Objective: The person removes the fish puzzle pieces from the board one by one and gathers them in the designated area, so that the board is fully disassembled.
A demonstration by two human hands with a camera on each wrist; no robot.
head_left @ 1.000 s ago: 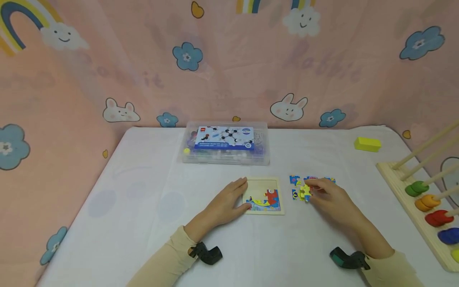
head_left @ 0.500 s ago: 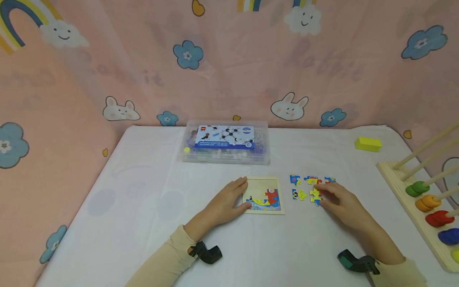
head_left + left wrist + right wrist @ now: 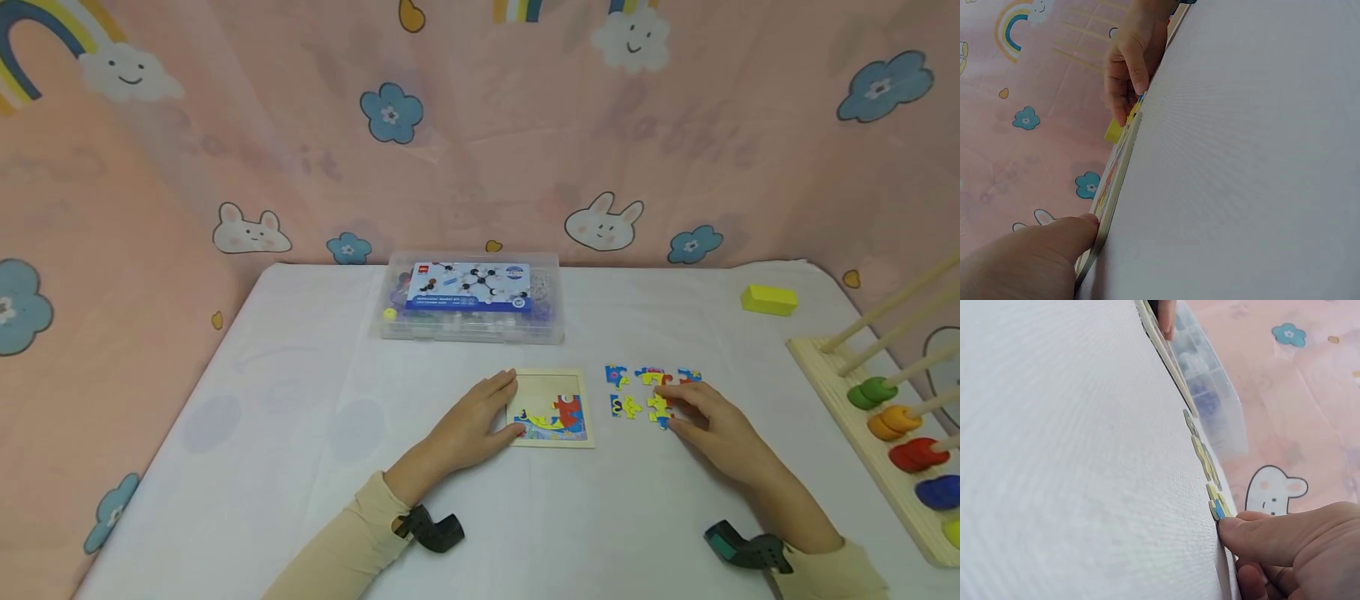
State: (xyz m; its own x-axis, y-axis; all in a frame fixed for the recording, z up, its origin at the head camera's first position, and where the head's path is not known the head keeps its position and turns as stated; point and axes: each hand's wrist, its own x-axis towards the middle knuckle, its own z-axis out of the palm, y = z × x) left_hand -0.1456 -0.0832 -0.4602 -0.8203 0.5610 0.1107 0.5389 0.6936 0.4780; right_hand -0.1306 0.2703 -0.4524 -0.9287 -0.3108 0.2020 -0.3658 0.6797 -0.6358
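My left hand (image 3: 474, 421) rests at the left side of a square wooden puzzle tray (image 3: 551, 377), with its fingertips at the upper left and thumb at the lower left corner. Red, yellow and blue pieces (image 3: 567, 413) fill the tray's lower right part. Right of the tray, my right hand (image 3: 712, 425) pinches a yellow puzzle piece with a blue end (image 3: 660, 408) between thumb and fingers, close over the table. In the right wrist view, the thumb (image 3: 1254, 540) is right at the piece's blue end (image 3: 1217, 509). Loose puzzle pieces (image 3: 617, 376) lie around it, some partly hidden by the hand.
A clear plastic molecular model kit box (image 3: 471, 325) stands at the back of the white-covered table (image 3: 300, 400). A yellow block (image 3: 769, 301) lies at the back right. Along the right edge stands a wooden rack (image 3: 847, 417) with pegs and coloured rings.
My right hand has moved a little to the right with the yellow piece, uncovering other loose pieces. During the last half second it has stayed nearly still. The left hand keeps its place.
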